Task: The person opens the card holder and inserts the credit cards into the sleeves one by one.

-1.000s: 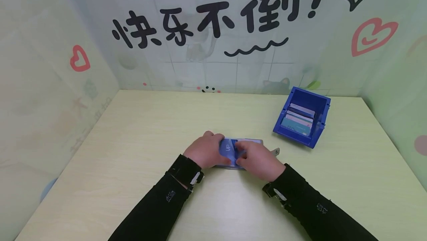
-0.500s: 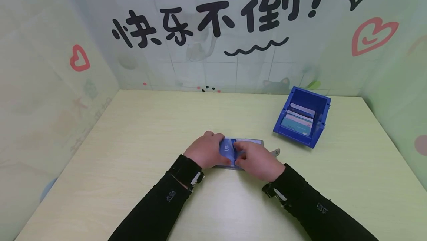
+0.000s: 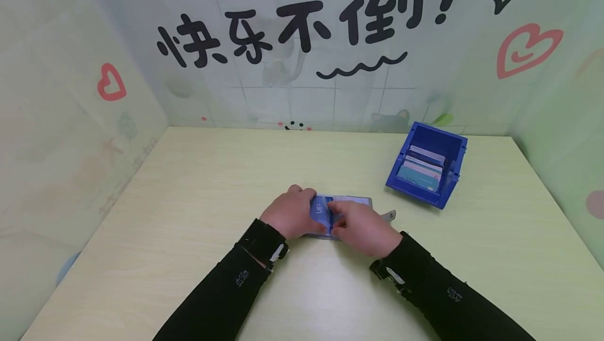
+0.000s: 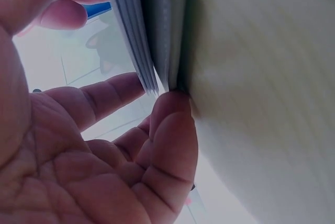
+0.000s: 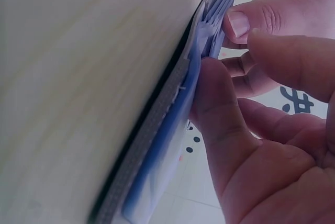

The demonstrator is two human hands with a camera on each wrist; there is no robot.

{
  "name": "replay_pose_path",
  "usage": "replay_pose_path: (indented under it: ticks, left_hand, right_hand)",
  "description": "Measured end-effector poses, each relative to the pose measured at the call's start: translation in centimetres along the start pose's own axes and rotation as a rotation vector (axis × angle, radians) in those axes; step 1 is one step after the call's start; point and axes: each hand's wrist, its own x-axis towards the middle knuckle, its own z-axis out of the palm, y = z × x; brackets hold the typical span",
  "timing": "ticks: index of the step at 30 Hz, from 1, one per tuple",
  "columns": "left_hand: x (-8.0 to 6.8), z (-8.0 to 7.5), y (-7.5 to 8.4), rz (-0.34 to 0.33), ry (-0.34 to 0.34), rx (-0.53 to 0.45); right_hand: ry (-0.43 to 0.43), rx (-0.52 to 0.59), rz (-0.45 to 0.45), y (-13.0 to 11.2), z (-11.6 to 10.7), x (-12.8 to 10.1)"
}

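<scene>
A grey-edged card holder (image 3: 351, 200) lies spread on the table between both hands. On its left half shows a blue card (image 3: 319, 216) lettered VIP. My left hand (image 3: 289, 212) grips the left end; in the left wrist view its fingers are at the stacked sleeves (image 4: 130, 30) and the cover (image 4: 170, 30). My right hand (image 3: 364, 226) pinches the blue card at its right edge, thumb near and forefinger far. In the right wrist view that thumb (image 5: 217, 98) presses by the blue edge over the cover. The right palm hides much of the right half.
A blue box (image 3: 440, 140) with several upright cards (image 3: 419, 174) stands at the back right of the table (image 3: 226, 168). A strap with a snap (image 3: 389, 215) sticks out past the holder's right side. Printed cloth walls (image 3: 283, 105) enclose the back and sides.
The right fingertips have shifted slightly left, and the VIP card's lettering with them. My left hand stays where it was, and the box has not moved.
</scene>
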Motion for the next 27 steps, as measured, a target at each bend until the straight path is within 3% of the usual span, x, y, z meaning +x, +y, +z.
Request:
replay_pose_path:
  ticks: [11,16,21,27]
  left_hand:
    - [0.1,0.1,-0.1,-0.020,-0.006,0.006]
    - [0.0,0.0,-0.2,-0.031,-0.014,-0.010]
    - [0.0,-0.2,-0.1,-0.044,-0.026,-0.019]
    - [-0.1,-0.3,0.1,-0.045,0.017,0.018]
  right_hand:
    - [-0.006,-0.003,-0.018,-0.1,0.2,0.0]
    - [-0.001,-0.063,-0.021,0.0,-0.4,-0.1]
    - [0.135,-0.201,-0.008,1.0,-2.6,-0.2]
    - [0.341,-0.251,0.078,3.3,-7.2,-0.8]
